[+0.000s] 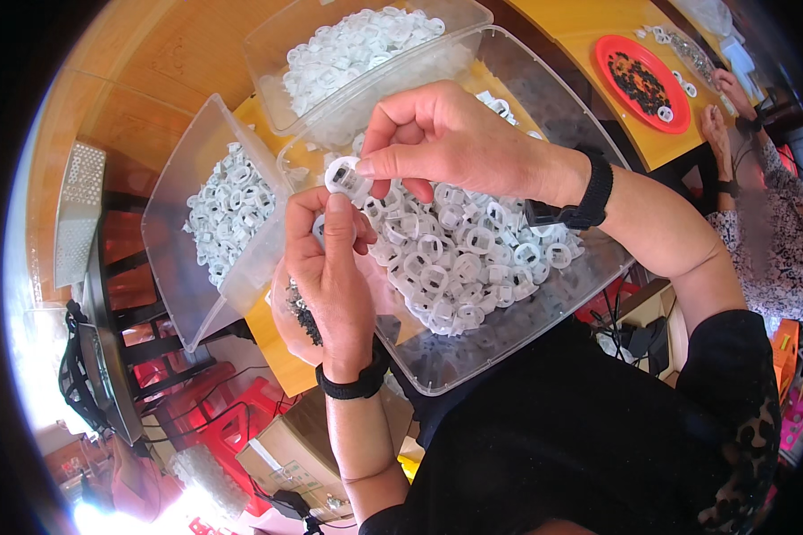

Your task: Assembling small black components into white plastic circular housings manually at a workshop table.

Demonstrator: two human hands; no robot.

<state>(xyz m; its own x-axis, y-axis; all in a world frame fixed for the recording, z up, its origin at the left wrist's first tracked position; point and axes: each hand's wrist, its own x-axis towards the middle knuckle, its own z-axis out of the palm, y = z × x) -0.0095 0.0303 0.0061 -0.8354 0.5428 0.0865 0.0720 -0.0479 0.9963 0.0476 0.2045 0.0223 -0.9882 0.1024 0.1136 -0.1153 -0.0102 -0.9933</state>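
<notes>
My right hand (451, 147) pinches a small white round plastic piece (346, 176) with a dark slot in its face. Just below it is my left hand (332, 267), its thumb and fingers curled together close under the piece's lower edge. A pale bit shows between those fingers, too small to make out. Both hands are over a large clear plastic bin (433, 382) that holds a heap of similar white ring-shaped pieces (455, 267). Behind my left wrist, a pinkish translucent dish (285, 334) with small dark parts is partly hidden.
To the left stands a tilted clear bin (174, 267) of white pieces, and another clear bin (272, 45) at the back holds more. At far right, a red plate (605, 67) with small dark parts lies near another person's hands (718, 134). Below left are red stools (241, 419) and a cardboard box (299, 455).
</notes>
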